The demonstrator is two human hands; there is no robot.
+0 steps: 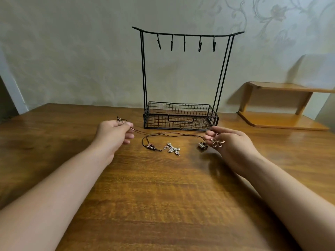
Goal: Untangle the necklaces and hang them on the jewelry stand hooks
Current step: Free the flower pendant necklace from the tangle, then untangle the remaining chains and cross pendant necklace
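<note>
A black wire jewelry stand (181,116) with several bare hooks (184,45) stands at the back of the wooden table (163,196). In front of it lie dark cord necklaces (174,134), tangled, with a bead pendant (151,147), a silver cross pendant (173,149) and a small dark rectangular pendant (201,146). My left hand (113,134) pinches one end of a dark cord, near a small knot or bead (119,119). My right hand (230,144) holds a gold flower-outline pendant (217,142) at its fingertips, just right of the rectangular pendant.
A small two-tier wooden shelf (282,105) sits at the back right of the table, against the patterned wall (90,51). The stand's basket tray holds nothing.
</note>
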